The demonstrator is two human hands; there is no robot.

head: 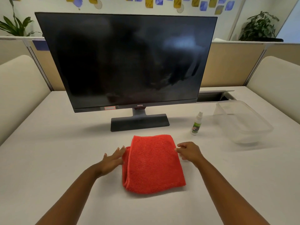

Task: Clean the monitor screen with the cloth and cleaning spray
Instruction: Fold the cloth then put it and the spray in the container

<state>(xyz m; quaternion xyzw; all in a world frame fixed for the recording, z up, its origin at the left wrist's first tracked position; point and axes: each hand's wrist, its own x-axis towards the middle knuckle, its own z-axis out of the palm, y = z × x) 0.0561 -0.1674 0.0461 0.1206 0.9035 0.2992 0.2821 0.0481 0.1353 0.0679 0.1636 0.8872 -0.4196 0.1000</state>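
A large black monitor (126, 60) stands on its dark base at the back of the white table (48, 159), its screen off and smeared on the right side. A folded red cloth (152, 164) lies flat in front of the base. My left hand (112, 160) rests at the cloth's left edge with fingers spread, touching the fold. At the cloth's upper right corner my right hand (189, 151) hovers with loosely curled fingers, holding nothing. A small white spray bottle (196, 124) with a green label stands upright to the right of the monitor base.
A clear plastic container (243, 122) sits at the right, beyond the spray bottle. A cable slot (214, 95) opens in the table behind the monitor's right corner. Beige partitions and cushioned seat backs border the table on both sides, with plants behind.
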